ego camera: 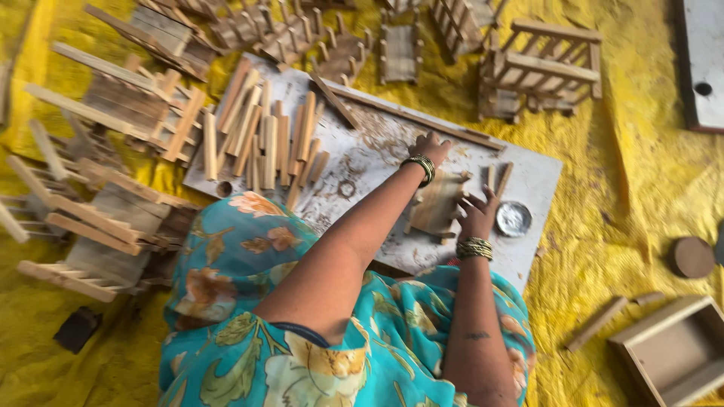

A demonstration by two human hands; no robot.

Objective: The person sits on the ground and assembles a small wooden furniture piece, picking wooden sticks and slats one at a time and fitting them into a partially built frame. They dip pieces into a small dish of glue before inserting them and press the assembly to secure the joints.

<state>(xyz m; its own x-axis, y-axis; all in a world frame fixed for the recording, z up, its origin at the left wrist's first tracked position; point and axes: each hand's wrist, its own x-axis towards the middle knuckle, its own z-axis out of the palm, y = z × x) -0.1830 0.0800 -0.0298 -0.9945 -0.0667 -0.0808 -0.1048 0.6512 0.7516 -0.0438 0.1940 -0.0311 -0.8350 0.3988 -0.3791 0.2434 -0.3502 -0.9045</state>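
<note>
**Small slatted frame going together on a crowded white board**

The yellow sheet [618, 196] covers the whole floor, and on it lies the white work board [377, 162], smeared and scuffed, angled from far left to near right. That board is the only firm surface, so I would keep the piece flat on it rather than let it ride onto the soft cloth.

Finished wooden frames [113, 113] pile up along the left and the far side, crowding the board's left edge. The roomiest ground is on the right, where only an open wooden box [679, 354] and a round wooden disc [691, 257] sit well apart from the work.

A heap of cut sticks [264, 136] takes the left half of the board. The piece in hand, a small slatted panel [436, 205], lies toward the board's near right, just beside a shallow metal dish [513, 218] and a few loose sticks [498, 179].

The right hand [478, 213] rests spread on the panel's right edge, fingers open, pinning rather than gripping. The left hand [430, 145] reaches just beyond the panel toward a long strip [422, 120]; its fingers are curled down against the board, and I cannot tell whether they grasp anything.

As I judge it, steady downward pressure from the right hand matters most, and the dish sits close enough to that wrist to be knocked.
</note>
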